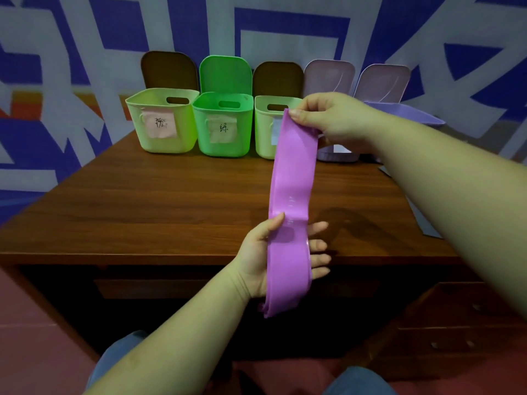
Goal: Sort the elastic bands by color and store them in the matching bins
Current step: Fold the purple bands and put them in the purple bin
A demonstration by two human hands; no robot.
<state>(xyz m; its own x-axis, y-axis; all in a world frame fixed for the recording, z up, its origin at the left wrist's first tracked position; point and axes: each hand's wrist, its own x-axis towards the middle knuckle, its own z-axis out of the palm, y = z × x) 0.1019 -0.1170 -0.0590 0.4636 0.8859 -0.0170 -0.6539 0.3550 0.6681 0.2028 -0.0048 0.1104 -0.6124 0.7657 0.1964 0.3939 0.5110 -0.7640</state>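
Observation:
A wide purple elastic band [293, 178] hangs stretched between my two hands above the wooden table [171, 201]. My right hand [328, 118] pinches its top end in front of the bins. My left hand [265, 252] grips its lower part near the table's front edge, thumb on top, with the band's end drooping below. At the back stand a pale green bin [162, 121] with a pink label, a bright green bin [224, 124] with a label, another pale green bin [263, 126] and a purple bin [405, 115], partly hidden by my right arm.
Open lids stand upright behind each bin against a blue and white patterned wall. A second purple bin [336, 155] shows under my right hand. A wooden drawer unit [456, 332] stands at the lower right. My knees in jeans show at the bottom edge.

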